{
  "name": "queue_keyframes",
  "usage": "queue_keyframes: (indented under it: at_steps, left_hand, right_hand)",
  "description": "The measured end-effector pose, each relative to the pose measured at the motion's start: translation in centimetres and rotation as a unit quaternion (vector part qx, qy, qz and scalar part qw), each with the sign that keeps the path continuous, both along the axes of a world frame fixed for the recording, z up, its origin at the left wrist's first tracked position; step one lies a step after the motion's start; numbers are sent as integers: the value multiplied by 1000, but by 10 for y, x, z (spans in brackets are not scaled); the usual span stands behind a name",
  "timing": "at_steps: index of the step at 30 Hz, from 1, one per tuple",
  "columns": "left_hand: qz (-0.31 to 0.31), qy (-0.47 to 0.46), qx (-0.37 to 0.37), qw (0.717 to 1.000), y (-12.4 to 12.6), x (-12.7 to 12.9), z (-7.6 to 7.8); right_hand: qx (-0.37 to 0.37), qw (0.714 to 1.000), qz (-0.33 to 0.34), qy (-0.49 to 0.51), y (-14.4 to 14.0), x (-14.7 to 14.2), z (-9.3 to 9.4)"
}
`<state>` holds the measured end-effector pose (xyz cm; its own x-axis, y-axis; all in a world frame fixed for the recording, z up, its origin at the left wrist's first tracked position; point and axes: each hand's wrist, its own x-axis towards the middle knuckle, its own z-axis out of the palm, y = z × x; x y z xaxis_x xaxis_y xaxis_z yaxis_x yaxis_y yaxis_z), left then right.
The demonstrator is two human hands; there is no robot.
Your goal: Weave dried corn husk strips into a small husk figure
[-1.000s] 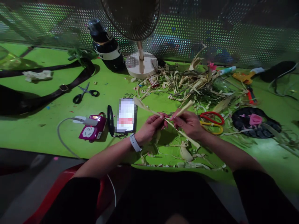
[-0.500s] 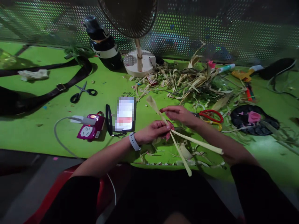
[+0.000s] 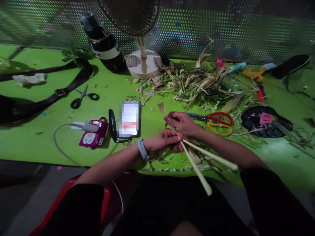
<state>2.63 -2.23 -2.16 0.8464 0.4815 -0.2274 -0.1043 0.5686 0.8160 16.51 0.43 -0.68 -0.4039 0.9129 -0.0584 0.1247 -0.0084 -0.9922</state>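
Pale dried leaf strips [image 3: 197, 167], which look like rolled corn husk, cross in a V below my hands. My left hand [image 3: 167, 139], with a light watch band on the wrist, pinches them where they meet. Just above it, my right hand [image 3: 182, 123] has its fingers closed on the upper part of the same husk. The flared husk tip pokes out past the right fingertips. Beside the right forearm lie large scissors [image 3: 203, 117] with one red and one yellow handle. Husk scraps lie under both hands.
A phone [image 3: 130, 119] and a purple power adapter [image 3: 94, 132] sit left of my hands, with small black scissors [image 3: 83, 94] beyond. At the back stand a dark bottle [image 3: 107, 49], a fan [image 3: 144, 64] and a husk heap [image 3: 197, 82]. Right lies a black palette [image 3: 248, 123].
My right hand has come down and left onto the upper husk and closed its fingers on it. The lower strip ends have swung slightly down and right. The view has shifted a little.
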Motion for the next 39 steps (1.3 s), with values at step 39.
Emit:
queue_keyframes:
  at_steps: [39]
  left_hand:
    - [387, -45, -21, 921, 18, -5, -8]
  right_hand:
    - [209, 969, 36, -125, 0, 38, -5]
